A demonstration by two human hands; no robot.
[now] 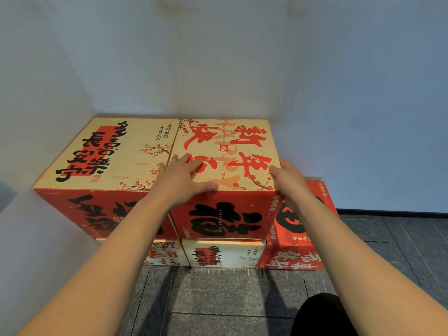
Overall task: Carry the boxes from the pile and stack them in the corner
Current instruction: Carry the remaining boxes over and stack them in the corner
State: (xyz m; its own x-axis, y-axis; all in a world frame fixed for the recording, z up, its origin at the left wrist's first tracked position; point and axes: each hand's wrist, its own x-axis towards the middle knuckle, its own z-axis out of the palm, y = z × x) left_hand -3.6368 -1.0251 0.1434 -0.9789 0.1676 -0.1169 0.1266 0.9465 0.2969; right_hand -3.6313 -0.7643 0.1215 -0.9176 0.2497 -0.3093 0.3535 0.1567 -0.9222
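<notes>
View from the head camera, looking down into a room corner formed by two pale walls [218, 57]. Two printed cardboard boxes sit side by side on the top tier of a stack, their adjoining sides touching. The upper left box [109, 151], cream-topped with black characters on a red panel, stands against the left wall. The upper right box [232, 146], cream-topped with large red characters and a red front bearing a black character, stands against the rear wall. The left grip [184, 180], a bare hand, lies open and palm-down on the top of the upper right box near its front left corner, fingers spread and nearly straight. The right grip [288, 180], also bare, clasps the same box at its front right corner, thumb hooked over the top edge; its fingers pass down the right side face and are hidden. Beneath the top tier, the front faces of a lower left box [164, 254] and a lower middle box [223, 254] are visible, and a red lower right box [298, 229] stands just beside them, below the right forearm. All rest on a grey tiled carpet floor [218, 292]. A dark shape [322, 314] at lower right cannot be identified.
</notes>
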